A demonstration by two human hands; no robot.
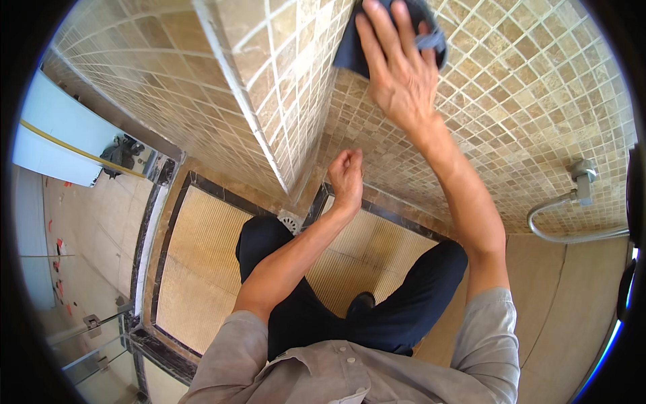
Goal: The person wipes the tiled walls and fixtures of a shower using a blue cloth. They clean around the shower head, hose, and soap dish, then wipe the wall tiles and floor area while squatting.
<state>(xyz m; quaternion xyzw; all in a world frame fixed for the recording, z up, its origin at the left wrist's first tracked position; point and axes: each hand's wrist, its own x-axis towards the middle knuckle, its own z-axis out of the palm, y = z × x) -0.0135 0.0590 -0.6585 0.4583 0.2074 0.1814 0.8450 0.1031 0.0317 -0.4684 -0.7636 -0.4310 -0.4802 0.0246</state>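
My right hand [404, 76] lies spread over a dark blue-grey cloth [352, 53] and presses it to the mosaic-tiled wall [484, 101], close to the inner corner. A fold of the cloth wraps over one or two of its fingers. Lower down, my left hand [347, 177] hangs in front of the corner with its fingers curled in. Nothing shows in it, and whether it touches the tiles I cannot tell. The projecting tiled wall [282, 91] rises to the left of both hands, with a pale edge strip [242, 101] along its corner.
A chrome wall outlet [583, 177] with a metal hose [537, 222] juts out at right. Below are ribbed floor panels [202, 262] with dark borders and a round floor drain [289, 223]. Glass-door fittings [92, 323], a white panel [65, 131] and a dark bundle [121, 154] are at left.
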